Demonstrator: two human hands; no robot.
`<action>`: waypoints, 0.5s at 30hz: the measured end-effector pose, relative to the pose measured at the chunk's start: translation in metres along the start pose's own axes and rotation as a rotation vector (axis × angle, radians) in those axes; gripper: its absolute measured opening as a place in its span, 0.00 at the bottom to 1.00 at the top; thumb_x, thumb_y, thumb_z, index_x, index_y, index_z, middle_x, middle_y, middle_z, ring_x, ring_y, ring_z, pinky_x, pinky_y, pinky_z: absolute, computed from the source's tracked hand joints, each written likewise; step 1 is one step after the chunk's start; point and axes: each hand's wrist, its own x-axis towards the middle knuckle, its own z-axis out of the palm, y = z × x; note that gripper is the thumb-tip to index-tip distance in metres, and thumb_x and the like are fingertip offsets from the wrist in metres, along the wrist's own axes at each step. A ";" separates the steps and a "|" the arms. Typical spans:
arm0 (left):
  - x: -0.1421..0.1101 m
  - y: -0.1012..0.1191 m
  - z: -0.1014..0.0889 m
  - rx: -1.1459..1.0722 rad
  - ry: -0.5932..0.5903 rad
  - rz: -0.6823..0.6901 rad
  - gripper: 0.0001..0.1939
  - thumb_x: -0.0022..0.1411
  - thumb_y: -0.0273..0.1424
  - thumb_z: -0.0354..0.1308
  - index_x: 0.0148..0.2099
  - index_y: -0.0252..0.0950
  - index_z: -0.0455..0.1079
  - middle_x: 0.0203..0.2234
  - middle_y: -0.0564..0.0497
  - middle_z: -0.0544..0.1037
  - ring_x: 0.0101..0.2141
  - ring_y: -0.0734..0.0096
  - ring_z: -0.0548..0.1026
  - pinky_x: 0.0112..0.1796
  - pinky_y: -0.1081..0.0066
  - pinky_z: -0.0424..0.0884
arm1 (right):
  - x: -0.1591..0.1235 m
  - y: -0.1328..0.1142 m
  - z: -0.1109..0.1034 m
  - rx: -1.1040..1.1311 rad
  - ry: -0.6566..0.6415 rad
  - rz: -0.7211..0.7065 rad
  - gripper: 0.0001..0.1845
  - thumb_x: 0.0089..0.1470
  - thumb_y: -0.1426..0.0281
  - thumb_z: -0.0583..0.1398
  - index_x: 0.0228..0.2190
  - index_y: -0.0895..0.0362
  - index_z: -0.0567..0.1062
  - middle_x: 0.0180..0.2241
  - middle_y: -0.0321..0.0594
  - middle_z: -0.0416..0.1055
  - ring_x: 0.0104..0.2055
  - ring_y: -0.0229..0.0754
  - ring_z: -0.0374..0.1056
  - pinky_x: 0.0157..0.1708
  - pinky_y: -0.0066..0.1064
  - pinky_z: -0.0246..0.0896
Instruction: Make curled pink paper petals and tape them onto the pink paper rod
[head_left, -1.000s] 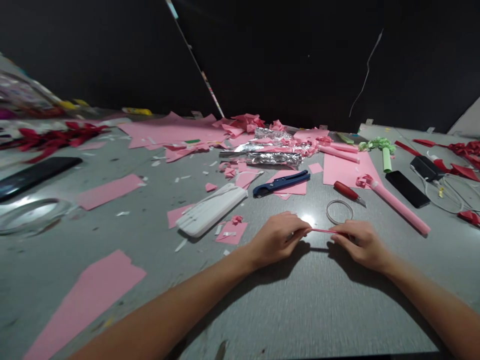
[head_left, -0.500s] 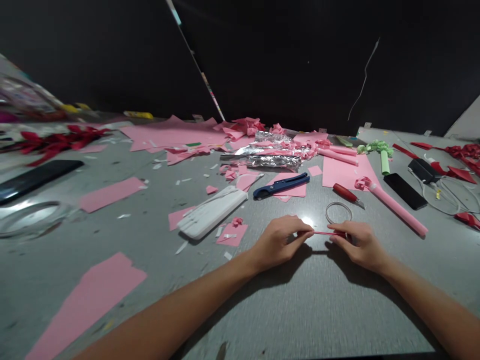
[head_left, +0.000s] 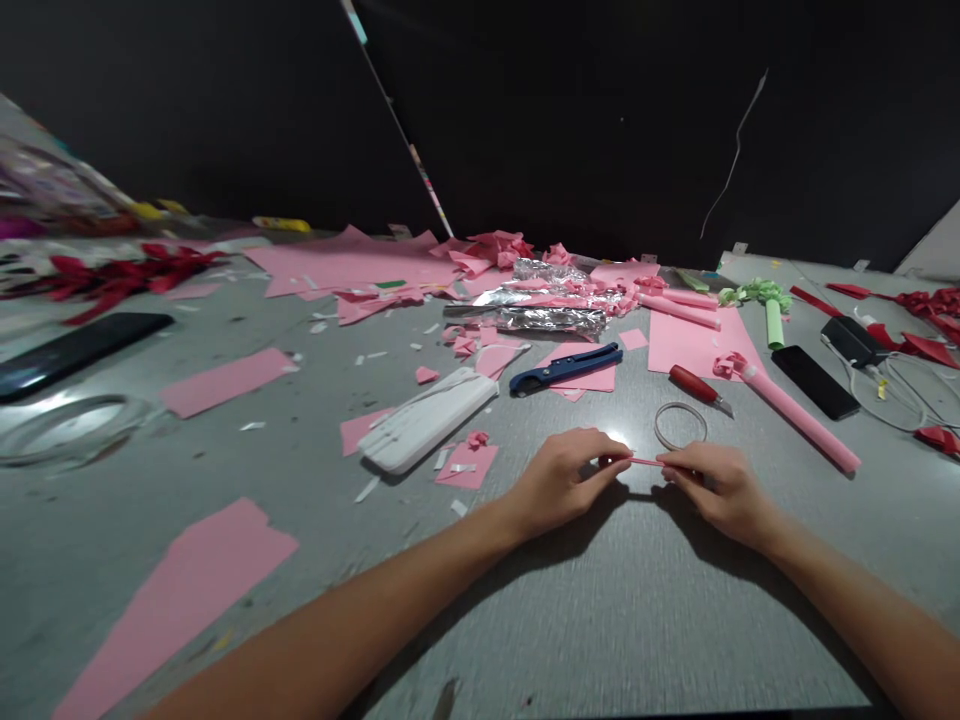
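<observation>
Between my two hands stretches a thin pink-red strip (head_left: pixel 646 462), seen nearly edge-on, perhaps paper. My left hand (head_left: pixel 574 478) pinches one end between thumb and fingertips. The other end is pinched by my right hand (head_left: pixel 712 485), whose fingers hide part of it. Both hands hover a little above the grey table (head_left: pixel 600 620). Just beyond my right hand lies a thin metal ring (head_left: pixel 681 426). A red-handled knife (head_left: pixel 697 388) rests behind the ring. To the left of my left hand is a small pink paper square (head_left: pixel 466 467) with a crumpled scrap on it.
A white oblong case (head_left: pixel 427 420) and a blue cutting tool (head_left: pixel 566 368) lie ahead. A pink paper tube (head_left: pixel 802 418) and a black phone (head_left: pixel 814 381) are at the right. Foil strips (head_left: pixel 551 319) and pink scraps line the back, before a black panel (head_left: pixel 555 120).
My right hand's fingertips have slid slightly left along the strip, so less of it shows between my hands. The whole view has shifted a little.
</observation>
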 end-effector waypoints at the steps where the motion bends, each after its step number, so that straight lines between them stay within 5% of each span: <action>1: 0.000 0.000 0.000 -0.005 0.000 -0.010 0.09 0.77 0.31 0.61 0.47 0.36 0.82 0.37 0.48 0.87 0.36 0.64 0.82 0.41 0.65 0.74 | 0.000 0.000 0.000 0.015 0.003 -0.001 0.12 0.74 0.67 0.61 0.47 0.54 0.86 0.33 0.42 0.82 0.33 0.44 0.76 0.36 0.35 0.69; 7: 0.005 0.007 -0.001 -0.138 0.025 -0.156 0.10 0.76 0.34 0.61 0.44 0.36 0.83 0.36 0.47 0.87 0.36 0.64 0.82 0.41 0.65 0.74 | 0.004 -0.007 -0.002 0.228 0.070 0.211 0.11 0.69 0.64 0.66 0.45 0.53 0.88 0.33 0.43 0.84 0.33 0.45 0.78 0.36 0.37 0.74; 15: 0.010 0.014 -0.002 -0.354 -0.045 -0.444 0.13 0.69 0.38 0.64 0.40 0.33 0.83 0.27 0.48 0.82 0.28 0.69 0.74 0.33 0.68 0.67 | 0.007 -0.004 -0.004 0.626 0.049 0.479 0.18 0.62 0.58 0.71 0.46 0.58 0.87 0.31 0.45 0.81 0.26 0.38 0.69 0.26 0.31 0.67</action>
